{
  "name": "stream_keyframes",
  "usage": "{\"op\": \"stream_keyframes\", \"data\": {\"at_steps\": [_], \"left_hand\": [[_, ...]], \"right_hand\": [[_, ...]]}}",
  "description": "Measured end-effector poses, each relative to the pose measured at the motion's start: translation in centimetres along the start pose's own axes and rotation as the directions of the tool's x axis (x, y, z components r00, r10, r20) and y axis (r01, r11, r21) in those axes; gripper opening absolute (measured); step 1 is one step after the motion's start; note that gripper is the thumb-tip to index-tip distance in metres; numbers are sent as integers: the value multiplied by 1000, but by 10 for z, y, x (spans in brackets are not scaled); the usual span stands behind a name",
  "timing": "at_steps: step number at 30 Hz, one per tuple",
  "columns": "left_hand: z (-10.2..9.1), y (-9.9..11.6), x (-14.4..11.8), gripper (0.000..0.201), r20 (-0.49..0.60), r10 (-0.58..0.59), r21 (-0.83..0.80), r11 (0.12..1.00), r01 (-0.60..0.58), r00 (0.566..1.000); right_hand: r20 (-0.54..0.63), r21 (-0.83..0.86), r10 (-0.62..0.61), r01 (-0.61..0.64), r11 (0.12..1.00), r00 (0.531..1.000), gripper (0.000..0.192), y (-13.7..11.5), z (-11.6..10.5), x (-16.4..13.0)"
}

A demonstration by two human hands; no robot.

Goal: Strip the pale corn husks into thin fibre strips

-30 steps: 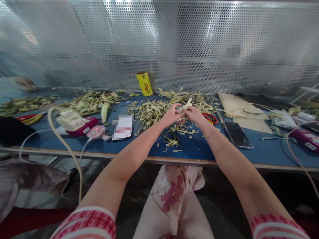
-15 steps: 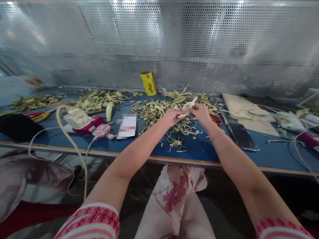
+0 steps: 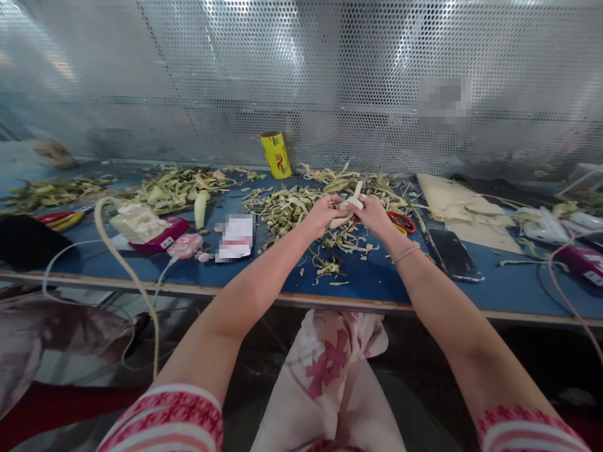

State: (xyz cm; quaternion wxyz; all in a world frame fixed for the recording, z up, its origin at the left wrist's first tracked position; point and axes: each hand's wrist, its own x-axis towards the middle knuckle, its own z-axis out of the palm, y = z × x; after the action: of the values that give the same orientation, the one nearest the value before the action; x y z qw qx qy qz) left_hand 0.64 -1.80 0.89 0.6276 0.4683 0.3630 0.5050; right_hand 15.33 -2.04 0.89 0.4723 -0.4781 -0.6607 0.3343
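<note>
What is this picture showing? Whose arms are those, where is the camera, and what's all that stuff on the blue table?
There's no robot here. These are a person's own bare arms, with the left hand and right hand close together. The camera is worn on that person's head, looking forward and down, so you see roughly what they see, even their lap.

Between the fingers is some pale, flat material; I can't tell whether it's one piece or several. Around the hands, curly plant scraps lie heaped on the blue table. A yellow tube stands behind the heap. To the right are red handle loops, a dark phone and brown sheets. The shiny wall behind is metal full of little holes.
</note>
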Motion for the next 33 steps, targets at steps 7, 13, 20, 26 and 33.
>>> {"op": "stream_keyframes", "data": {"at_steps": [7,13,20,26,33], "left_hand": [[2,4,4,15,-106,-60,-186,982,39,993],[3,2,8,22,-186,-33,-212,977,-7,982],[-19,25,16,20,-428,137,-259,928,-267,893],[-49,47,21,22,-627,304,-152,855,-495,717],[-48,42,27,25,-595,311,-230,818,-528,741]], "right_hand": [[-14,116,11,-9,993,1000,22,2,4,2],[-49,154,20,-12,988,999,20,-1,4,0],[511,-176,30,70,982,859,32,-14,0,-18],[780,-389,-75,575,719,621,33,-32,30,-47],[643,-521,-198,612,596,740,11,-32,33,-51]]}}
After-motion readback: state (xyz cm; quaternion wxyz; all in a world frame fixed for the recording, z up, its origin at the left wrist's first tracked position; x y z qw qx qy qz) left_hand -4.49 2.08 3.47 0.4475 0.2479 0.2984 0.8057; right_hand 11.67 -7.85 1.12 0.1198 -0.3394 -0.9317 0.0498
